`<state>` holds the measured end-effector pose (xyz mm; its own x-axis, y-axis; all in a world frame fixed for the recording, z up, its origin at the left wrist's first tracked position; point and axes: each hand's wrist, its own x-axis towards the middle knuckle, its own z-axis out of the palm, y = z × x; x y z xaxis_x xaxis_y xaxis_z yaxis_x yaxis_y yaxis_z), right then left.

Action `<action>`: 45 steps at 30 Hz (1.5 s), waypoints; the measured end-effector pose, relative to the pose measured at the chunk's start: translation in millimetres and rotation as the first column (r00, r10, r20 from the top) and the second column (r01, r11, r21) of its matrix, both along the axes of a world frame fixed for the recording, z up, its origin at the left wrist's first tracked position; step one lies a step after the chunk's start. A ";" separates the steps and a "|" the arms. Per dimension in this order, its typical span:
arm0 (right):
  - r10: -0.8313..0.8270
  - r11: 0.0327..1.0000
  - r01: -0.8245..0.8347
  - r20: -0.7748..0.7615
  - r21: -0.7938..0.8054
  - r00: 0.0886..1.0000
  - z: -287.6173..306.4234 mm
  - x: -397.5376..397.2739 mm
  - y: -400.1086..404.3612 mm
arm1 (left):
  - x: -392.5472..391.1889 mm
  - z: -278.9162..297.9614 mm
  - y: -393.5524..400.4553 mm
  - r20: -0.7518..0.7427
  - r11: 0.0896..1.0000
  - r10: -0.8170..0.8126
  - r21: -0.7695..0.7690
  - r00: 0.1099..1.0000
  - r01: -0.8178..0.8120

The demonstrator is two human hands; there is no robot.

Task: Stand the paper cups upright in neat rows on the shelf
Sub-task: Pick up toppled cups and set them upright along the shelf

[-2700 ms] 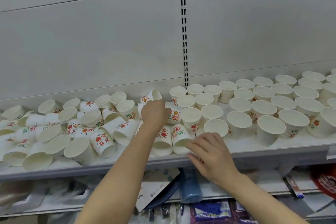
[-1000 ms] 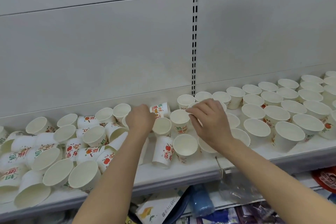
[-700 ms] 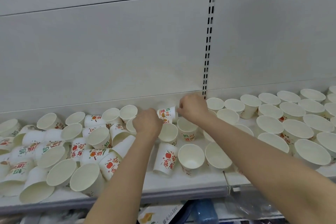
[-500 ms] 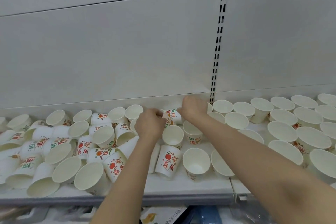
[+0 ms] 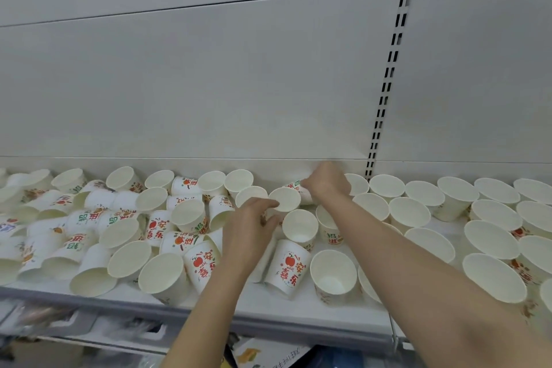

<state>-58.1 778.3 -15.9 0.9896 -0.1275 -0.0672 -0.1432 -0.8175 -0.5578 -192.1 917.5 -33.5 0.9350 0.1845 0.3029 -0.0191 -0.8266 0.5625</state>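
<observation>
White paper cups with red and green print cover the white shelf [image 5: 298, 312]. On the right several cups [image 5: 416, 210] stand upright in rows. On the left lies a jumbled heap of tipped cups [image 5: 119, 236]. My right hand [image 5: 327, 184] reaches to the back of the shelf and grips a printed cup [image 5: 295, 185] lying on its side. My left hand [image 5: 251, 227] pinches the rim of a neighbouring cup [image 5: 285, 199] between thumb and forefinger. In front of my hands, one cup [image 5: 288, 267] lies tipped beside an upright one [image 5: 333, 275].
A grey back panel rises behind the cups, with a slotted black upright [image 5: 385, 84] at the right. Below the shelf's front edge a lower shelf [image 5: 119, 334] holds packaged goods. My right forearm crosses over the front upright cups.
My right hand went from the shelf's front edge to the back and took hold of the tipped printed cup. My left hand shifted right to the cup beside it. The view swung left.
</observation>
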 end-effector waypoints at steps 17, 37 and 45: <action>0.530 0.829 -0.354 0.404 -0.434 0.745 -9.2 -32.0 -42.9 | -43.8 -11.0 -17.8 -0.164 0.911 -0.261 0.283 0.951 0.299; 0.522 0.852 -0.362 0.647 -0.377 0.556 -48.4 -204.1 -96.1 | -31.8 9.5 -41.9 -0.269 0.913 -0.186 0.308 0.945 0.268; 0.509 0.861 -0.311 0.648 -0.403 0.567 -55.1 -192.9 -96.8 | -67.7 5.8 -26.5 -0.160 0.964 -0.146 0.201 0.976 0.177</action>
